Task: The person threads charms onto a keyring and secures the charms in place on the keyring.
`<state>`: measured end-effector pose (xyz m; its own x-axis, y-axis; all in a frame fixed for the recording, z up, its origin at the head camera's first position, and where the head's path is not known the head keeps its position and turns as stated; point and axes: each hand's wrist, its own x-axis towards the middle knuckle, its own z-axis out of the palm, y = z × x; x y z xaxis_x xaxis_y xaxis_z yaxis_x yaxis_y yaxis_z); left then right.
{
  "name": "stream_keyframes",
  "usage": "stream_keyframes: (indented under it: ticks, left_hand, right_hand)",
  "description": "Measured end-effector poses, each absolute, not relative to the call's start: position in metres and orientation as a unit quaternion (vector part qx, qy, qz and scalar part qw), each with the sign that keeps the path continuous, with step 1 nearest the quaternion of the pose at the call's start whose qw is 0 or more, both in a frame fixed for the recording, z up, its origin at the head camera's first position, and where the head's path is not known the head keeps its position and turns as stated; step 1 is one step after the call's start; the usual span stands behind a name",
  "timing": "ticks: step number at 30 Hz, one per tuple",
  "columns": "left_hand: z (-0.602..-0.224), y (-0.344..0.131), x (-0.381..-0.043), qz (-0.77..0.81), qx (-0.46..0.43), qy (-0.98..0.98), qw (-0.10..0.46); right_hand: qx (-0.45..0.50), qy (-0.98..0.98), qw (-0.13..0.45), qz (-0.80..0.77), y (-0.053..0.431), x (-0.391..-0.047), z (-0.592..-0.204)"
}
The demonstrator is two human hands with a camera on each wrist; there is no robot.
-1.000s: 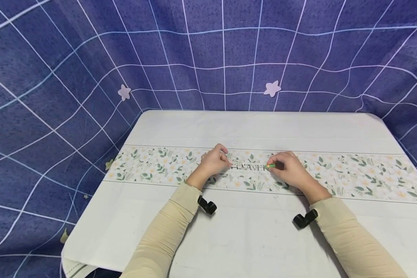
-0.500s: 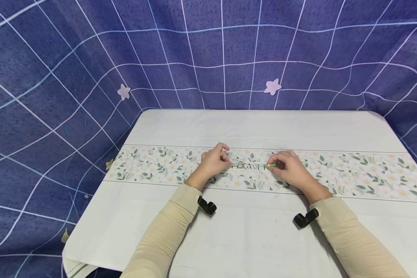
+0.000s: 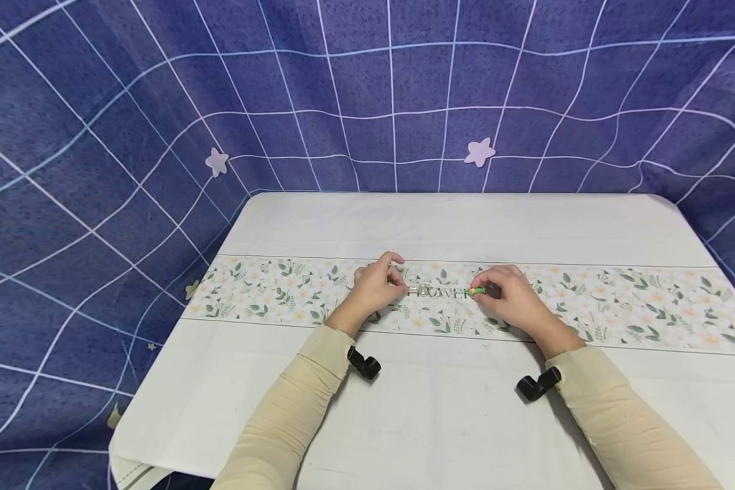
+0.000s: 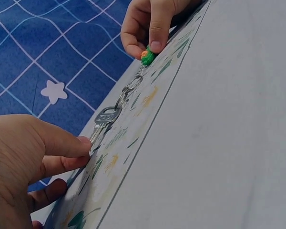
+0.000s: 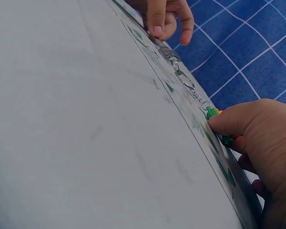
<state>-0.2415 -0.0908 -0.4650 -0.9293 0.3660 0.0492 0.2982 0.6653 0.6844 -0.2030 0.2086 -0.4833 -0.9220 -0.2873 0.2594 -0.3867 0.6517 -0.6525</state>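
Note:
Between the two hands a keychain stretches in a line over the flowered band of the tablecloth. My left hand [image 3: 376,282] pinches a silver key [image 4: 107,116] by its blade, thumb against fingertips. A metal split ring [image 5: 185,78] and a short chain [image 5: 199,98] join the key to a small green and orange charm [image 3: 476,291]. The charm is pinched between thumb and fingers of my right hand [image 3: 511,296], which hide part of it. In the right wrist view some red and dark green shows below the thumb.
A white tablecloth [image 3: 429,395] with a flowered band [image 3: 282,289] covers the table. Behind it hangs a blue curtain [image 3: 355,82] with a white grid and pale stars. Each wrist wears a black camera mount, seen on the left [image 3: 364,363] and on the right [image 3: 539,385].
The key tilts slightly and its shine shifts between the fingers. Both hands stay in nearly the same place, and the head view drifts a little.

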Motion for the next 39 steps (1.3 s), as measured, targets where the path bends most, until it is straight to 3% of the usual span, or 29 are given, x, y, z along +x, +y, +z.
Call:
stream_keyframes:
  ticks: [39]
  left_hand:
    - [-0.4661,-0.0878,-0.2385,0.330,0.206,0.921,0.032]
  right_hand:
    - [0.213,-0.903,0.083,0.364,0.2096,-0.2011,-0.4824]
